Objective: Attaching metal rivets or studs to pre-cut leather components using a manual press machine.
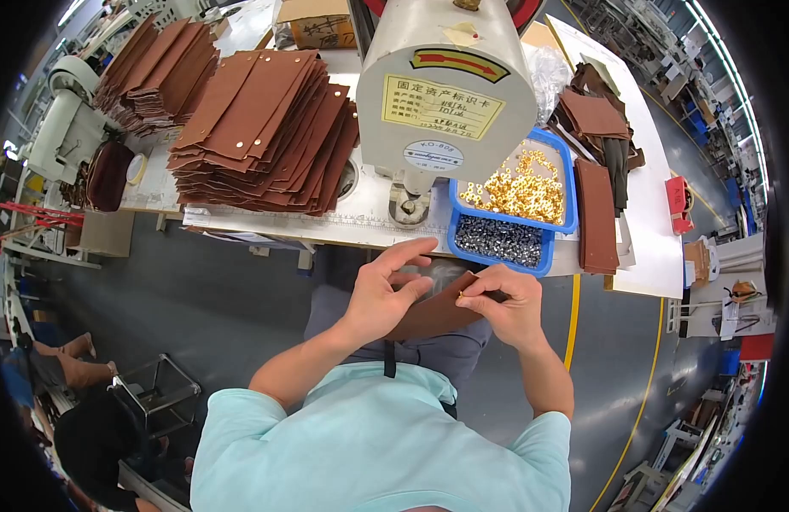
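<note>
Far left: a tall pile of reddish-brown rectangular leather-like panels (160, 72) stands on the worktable. Whether these carry hardware cannot be determined at this size.

Left of centre: a second, fanned stack of reddish-brown panels (249, 102) shows pale, round metal studs near the corners of its top pieces. Judged by these studs, fitting is done at least in part on those pieces; lower pieces are hidden.

Centre: the left hand (379, 294) has its fingers parted and the thumb clear of the index finger, with nothing visibly gripped. Contact with the work piece beneath it cannot be confirmed. The work piece, a single dark-brown, flat leather-like panel (441, 316), lies above the lap between the two hands. Above it is a grey-white press head (445, 94); no panel is seen under its tool.

Right of centre: the right hand (512, 307) pinches a small gold-coloured metal fastener (461, 295) between thumb and index finger, at the panel's edge. This piece therefore appears unfinished.

Right: a blue plastic tray (571, 183) of loose gold-coloured fasteners overlaps a blue tray of dark metallic fasteners (499, 241); ample hardware remains unused. Beyond lies a narrow reddish-brown panel (596, 218), its status unclear.
</note>
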{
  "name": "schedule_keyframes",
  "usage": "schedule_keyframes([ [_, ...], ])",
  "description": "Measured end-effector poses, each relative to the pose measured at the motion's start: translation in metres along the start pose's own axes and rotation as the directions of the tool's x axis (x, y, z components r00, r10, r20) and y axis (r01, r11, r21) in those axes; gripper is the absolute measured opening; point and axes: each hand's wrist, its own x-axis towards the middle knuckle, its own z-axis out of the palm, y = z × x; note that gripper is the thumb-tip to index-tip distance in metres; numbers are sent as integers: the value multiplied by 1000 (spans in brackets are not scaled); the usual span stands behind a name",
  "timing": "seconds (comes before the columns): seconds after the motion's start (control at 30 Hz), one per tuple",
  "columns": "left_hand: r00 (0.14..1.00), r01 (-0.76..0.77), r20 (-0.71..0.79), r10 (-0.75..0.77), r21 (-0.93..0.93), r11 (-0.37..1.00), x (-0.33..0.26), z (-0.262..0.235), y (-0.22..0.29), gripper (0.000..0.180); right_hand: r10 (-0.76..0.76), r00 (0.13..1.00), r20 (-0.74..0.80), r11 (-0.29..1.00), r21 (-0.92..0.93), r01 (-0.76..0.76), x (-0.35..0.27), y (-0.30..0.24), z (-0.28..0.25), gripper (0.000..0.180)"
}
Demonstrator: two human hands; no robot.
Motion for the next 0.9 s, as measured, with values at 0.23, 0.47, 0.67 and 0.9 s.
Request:
schedule_keyframes([
  [0.23,999,-9,-54,7,-25,1000,-6,-3,6,24,12,999,52,999,-40,-10,11,-10,3,12],
  [0.47,956,-264,175,237,149,953,-18,16,-3,30,66,998,-8,987,-143,-67,-18,8,-4,13],
  [0.67,924,-380,79,375,319,868,-33,15,-20,29,98,994,-53,984,152,-89,-20,28,11,9],
  [0.9,946,-318,13,324,229,920,-33,3,-23,29,144,975,169,982,-149,-120,-6,26,14,21],
])
